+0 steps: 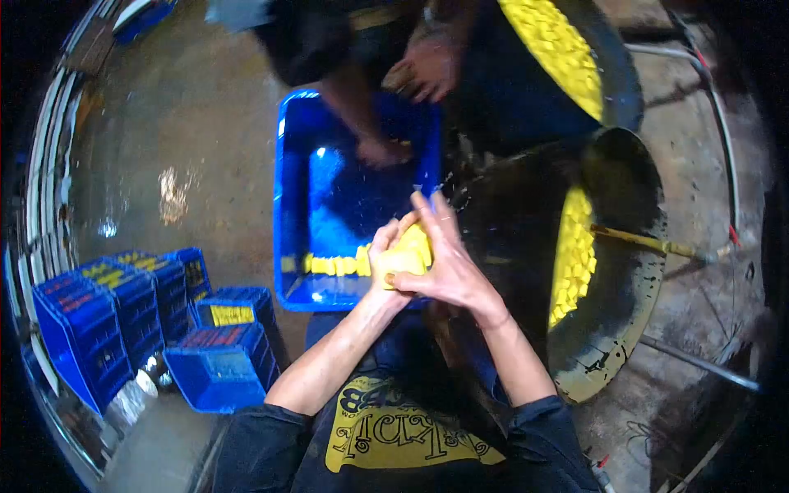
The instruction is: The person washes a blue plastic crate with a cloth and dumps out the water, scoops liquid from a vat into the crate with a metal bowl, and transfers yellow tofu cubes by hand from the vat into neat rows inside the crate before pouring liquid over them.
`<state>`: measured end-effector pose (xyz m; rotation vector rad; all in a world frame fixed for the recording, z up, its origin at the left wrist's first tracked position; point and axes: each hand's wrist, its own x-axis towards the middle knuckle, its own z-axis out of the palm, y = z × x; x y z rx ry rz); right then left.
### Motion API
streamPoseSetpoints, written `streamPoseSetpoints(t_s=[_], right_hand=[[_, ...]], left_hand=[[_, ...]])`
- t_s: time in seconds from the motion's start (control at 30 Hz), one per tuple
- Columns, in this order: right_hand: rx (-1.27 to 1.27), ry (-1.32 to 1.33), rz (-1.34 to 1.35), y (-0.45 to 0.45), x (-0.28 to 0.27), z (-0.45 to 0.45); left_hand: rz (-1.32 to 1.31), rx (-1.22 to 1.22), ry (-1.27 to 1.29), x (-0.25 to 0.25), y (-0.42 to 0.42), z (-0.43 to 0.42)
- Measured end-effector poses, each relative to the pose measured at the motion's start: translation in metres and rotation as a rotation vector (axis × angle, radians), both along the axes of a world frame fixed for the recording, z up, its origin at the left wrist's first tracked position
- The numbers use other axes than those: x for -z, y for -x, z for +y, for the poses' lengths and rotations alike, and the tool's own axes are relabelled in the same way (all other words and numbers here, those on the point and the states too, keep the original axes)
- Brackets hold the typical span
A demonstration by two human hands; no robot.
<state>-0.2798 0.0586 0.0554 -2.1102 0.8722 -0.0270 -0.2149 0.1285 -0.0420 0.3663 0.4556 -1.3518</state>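
Smooth yellow blocks (411,246), which look like tofu, are clasped between my two hands over the front right part of a blue crate (285,197). My left hand (385,251) cups them from the left, fingers curled. From the right, my right hand (452,267) presses on them with its thumb across the front; its other fingers point up and are slightly blurred. A row of similar yellow pieces (333,265) lies inside the crate along its near side, just left of my left hand. How many blocks I hold is partly hidden by my fingers.
A co-worker's hand (385,153) reaches into the crate; the other hand (427,70) is above its far edge. On the right, two large dark pans hold yellow pieces (573,255), and a wooden stick (649,241) crosses one rim. Several blue crates (218,374) stand at left.
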Motion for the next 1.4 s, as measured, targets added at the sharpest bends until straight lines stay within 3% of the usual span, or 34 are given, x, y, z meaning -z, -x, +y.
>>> streamPoseSetpoints(t_s=[0.03, 0.1, 0.17, 0.23, 0.3, 0.33, 0.4, 0.43, 0.47, 0.5, 0.53, 0.57, 0.6, 0.63, 0.7, 0.73, 0.8, 0.83, 0.87, 0.9, 0.93, 0.97, 1.03, 1.13, 1.17, 1.2, 1.23, 1.27, 1.3, 1.33, 1.37, 1.4], right_hand=[[-0.197, -0.229, -0.023, -0.012, 0.026, 0.003], [-0.175, -0.547, 0.007, -0.036, 0.074, 0.015], [-0.057, -0.642, 0.023, -0.058, 0.142, 0.030], [0.156, -1.041, 0.049, -0.094, 0.176, 0.043], [0.253, -0.716, 0.122, -0.104, 0.290, 0.067], [0.275, -0.491, 0.248, -0.116, 0.308, 0.078], [0.309, -0.021, 0.396, -0.133, 0.328, 0.112], [0.274, 0.007, 0.564, -0.134, 0.351, 0.128], [0.402, -0.054, 0.526, -0.114, 0.413, 0.154], [0.528, -0.110, 0.485, -0.096, 0.461, 0.172], [0.159, -0.187, 0.709, -0.098, 0.413, 0.154], [-0.034, -0.043, 0.791, -0.102, 0.385, 0.141], [-0.155, -0.073, 0.788, -0.103, 0.376, 0.123], [-0.272, -0.102, 0.782, -0.103, 0.374, 0.104], [-0.574, -0.138, 0.521, -0.077, 0.418, 0.086], [-0.386, -0.260, 0.660, -0.081, 0.380, 0.079], [-0.360, -0.362, 0.580, -0.071, 0.385, 0.076], [-0.343, -0.454, 0.503, -0.063, 0.385, 0.071], [-0.380, -0.316, 0.477, -0.058, 0.366, 0.069], [-0.243, -0.264, 0.361, -0.051, 0.358, 0.070], [-0.133, -0.144, 0.177, -0.039, 0.350, 0.075], [-0.024, -0.178, 0.071, -0.037, 0.292, 0.065], [0.145, -0.323, -0.291, -0.022, 0.169, 0.041], [0.256, -0.430, -0.466, 0.034, -0.010, 0.005], [0.246, -0.275, -0.661, 0.061, -0.050, -0.006], [0.269, -0.213, -0.660, 0.092, -0.090, -0.022], [0.276, 0.031, -0.626, 0.127, -0.108, -0.041], [0.385, 0.212, -0.529, 0.159, -0.117, -0.060], [0.685, 0.150, -0.435, 0.189, -0.107, -0.072], [0.739, 0.111, -0.242, 0.232, -0.081, -0.095], [0.703, 0.106, -0.146, 0.279, -0.036, -0.114], [0.451, 0.232, -0.049, 0.331, 0.018, -0.124]], left_hand=[[0.091, -0.010, -0.070, 0.018, -0.005, 0.015], [0.121, -0.050, -0.365, 0.035, -0.032, 0.037], [0.109, -0.142, -0.414, 0.082, -0.054, 0.057], [-0.009, -0.206, -0.472, 0.140, -0.075, 0.082], [-0.154, -0.145, -0.773, 0.175, -0.096, 0.106], [-0.148, -0.077, -0.802, 0.101, -0.117, 0.091], [-0.434, 0.051, -0.858, 0.152, -0.120, 0.102], [-0.553, 0.151, -0.857, 0.182, -0.122, 0.103], [-0.776, 0.238, -0.930, 0.224, -0.122, 0.101], [-1.204, 0.385, -0.964, 0.249, -0.122, 0.096], [-1.332, 0.649, -0.954, 0.256, -0.130, 0.086], [-1.448, 0.918, -0.928, 0.262, -0.133, 0.079], [-1.493, 1.050, -0.880, 0.258, -0.133, 0.079], [-1.495, 1.055, -0.864, 0.269, -0.130, 0.083], [-1.509, 1.465, -0.783, 0.294, -0.123, 0.096], [-1.523, 1.473, -0.773, 0.288, -0.125, 0.096], [-1.507, 1.721, -0.721, 0.267, -0.126, 0.091], [-1.528, 1.705, -0.672, 0.271, -0.126, 0.091], [-1.632, 1.746, -0.511, 0.297, -0.124, 0.099], [-1.871, 1.773, -0.339, 0.288, -0.127, 0.094], [-2.158, 1.755, -0.343, 0.272, -0.125, 0.086], [-2.092, 1.191, -0.862, 0.273, -0.111, 0.082], [-2.051, 0.753, -0.853, 0.255, -0.110, 0.024], [-1.949, 0.087, -0.489, 0.065, -0.066, -0.101], [-1.799, -0.011, -0.270, -0.014, -0.038, -0.137], [-1.737, -0.043, -0.036, -0.073, -0.010, -0.161], [-1.660, -0.070, 0.188, -0.120, 0.019, -0.181], [-1.739, 0.046, 0.386, -0.159, 0.049, -0.198], [-1.808, 0.161, 0.583, -0.183, 0.081, -0.214], [-1.824, 0.457, 0.691, -0.194, 0.117, -0.228], [-1.814, 0.763, 0.787, -0.201, 0.151, -0.243], [-2.012, 0.903, 0.902, -0.175, 0.190, -0.260]])
